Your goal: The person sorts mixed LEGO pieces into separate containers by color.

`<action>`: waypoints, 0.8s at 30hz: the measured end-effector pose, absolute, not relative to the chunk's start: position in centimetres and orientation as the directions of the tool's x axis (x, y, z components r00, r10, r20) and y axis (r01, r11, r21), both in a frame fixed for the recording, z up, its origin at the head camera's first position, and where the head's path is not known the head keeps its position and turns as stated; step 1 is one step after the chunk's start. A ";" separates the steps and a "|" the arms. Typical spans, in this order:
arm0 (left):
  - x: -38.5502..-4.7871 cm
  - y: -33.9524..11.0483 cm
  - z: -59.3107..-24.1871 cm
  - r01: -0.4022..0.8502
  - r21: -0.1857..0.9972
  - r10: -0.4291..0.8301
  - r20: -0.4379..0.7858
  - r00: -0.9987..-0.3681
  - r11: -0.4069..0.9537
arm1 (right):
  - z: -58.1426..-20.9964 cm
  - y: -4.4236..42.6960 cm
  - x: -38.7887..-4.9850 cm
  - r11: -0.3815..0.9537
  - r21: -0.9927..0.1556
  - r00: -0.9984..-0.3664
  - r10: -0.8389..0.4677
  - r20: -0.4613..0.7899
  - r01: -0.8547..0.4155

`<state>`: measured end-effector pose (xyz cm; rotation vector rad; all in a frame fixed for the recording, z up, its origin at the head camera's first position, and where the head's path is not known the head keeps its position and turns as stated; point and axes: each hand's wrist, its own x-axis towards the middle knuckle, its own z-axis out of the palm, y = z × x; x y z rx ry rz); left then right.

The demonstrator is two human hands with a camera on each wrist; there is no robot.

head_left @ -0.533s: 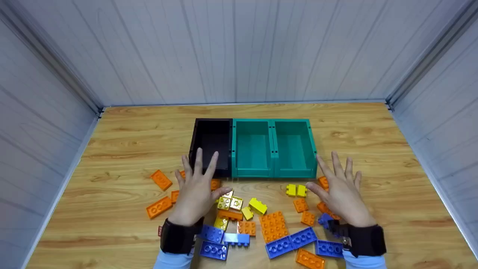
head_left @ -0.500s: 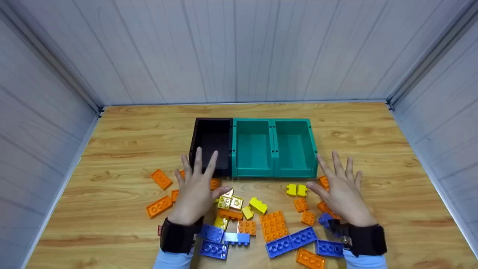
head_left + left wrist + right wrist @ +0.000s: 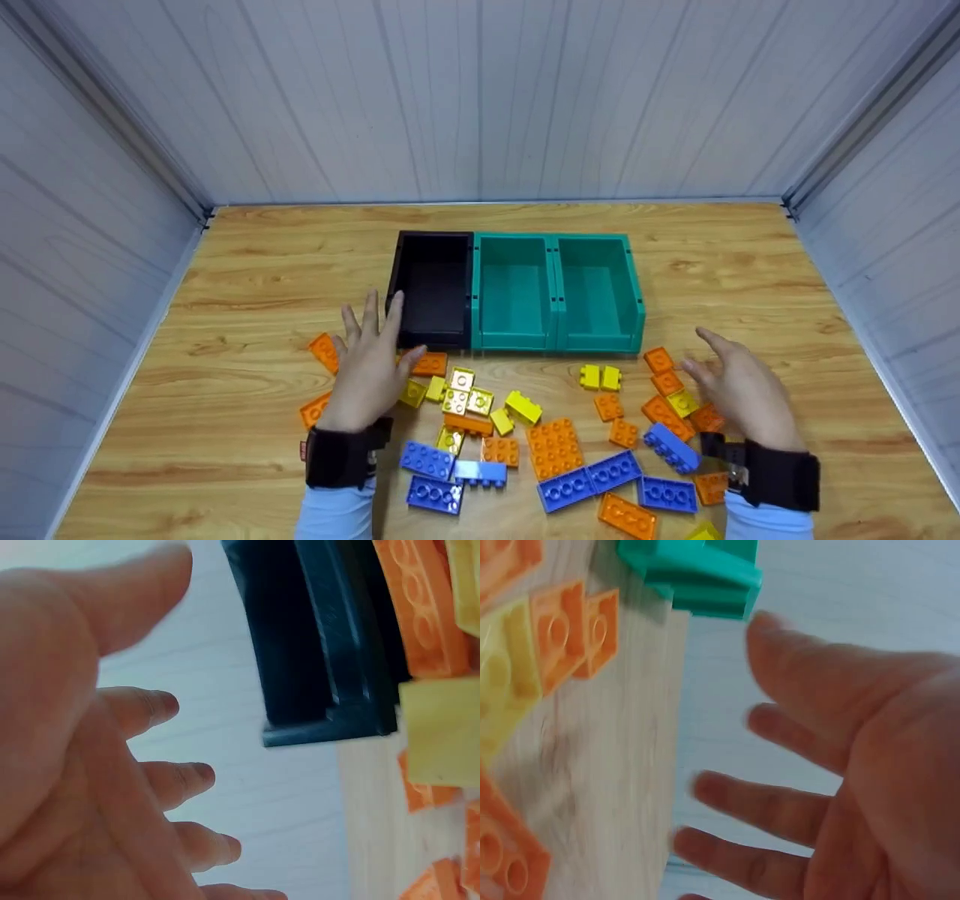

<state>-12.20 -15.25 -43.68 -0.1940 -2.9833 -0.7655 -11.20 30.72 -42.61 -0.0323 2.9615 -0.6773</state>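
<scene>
My left hand point(image 3: 367, 379) hovers over the left group of bricks with fingers spread, its fingertips near the front of the black bin point(image 3: 433, 289). Nothing is in its grasp; the left wrist view shows the bare palm. Over on the right, my right hand point(image 3: 750, 390) is above the table beside several orange bricks point(image 3: 667, 416) and a yellow brick point(image 3: 682, 403). Its fingers point(image 3: 780, 810) are loosely extended and hold nothing. A blue brick point(image 3: 672, 448) lies close to the right wrist. Part of the orange bricks at left is covered by the left hand.
Two green bins point(image 3: 514, 296) adjoin the black one. Yellow bricks point(image 3: 523, 407), a large orange brick point(image 3: 555, 448) and blue bricks point(image 3: 566, 489) lie scattered in front. Grey panels point(image 3: 480, 105) wall the wooden table point(image 3: 247, 315) at the back and sides.
My right hand has moved right and its fingers have drawn in somewhat, uncovering orange, yellow and blue bricks. My left hand has shifted slightly left. The head view has moved a little.
</scene>
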 end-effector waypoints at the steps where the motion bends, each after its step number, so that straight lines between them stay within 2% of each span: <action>1: -12.4 -15.4 -43.8 0.130 0.489 0.109 0.072 -0.991 0.863 | -42.7 31.0 -11.2 0.903 -0.428 -0.992 -0.035 -0.122 0.021; 10: -13.0 -16.0 -45.1 0.106 0.577 0.120 0.014 -0.993 0.810 | -43.4 33.4 -10.9 0.906 -0.404 -0.952 -0.004 -0.305 0.126; 16: -12.9 -16.1 -45.6 0.092 0.577 0.098 0.021 -0.995 0.811 | -43.7 33.9 -10.9 0.869 -0.469 -0.897 -0.073 -0.437 0.157; 19: -12.9 -16.1 -45.7 0.093 0.589 0.096 0.027 -0.995 0.803 | -44.1 33.7 -11.1 0.857 -0.494 -0.881 -0.113 -0.459 0.147; 24: -13.0 -15.9 -45.6 0.110 0.612 0.076 0.081 -0.994 0.783 | -44.7 33.8 -11.2 0.866 -0.490 -0.892 -0.142 -0.430 0.098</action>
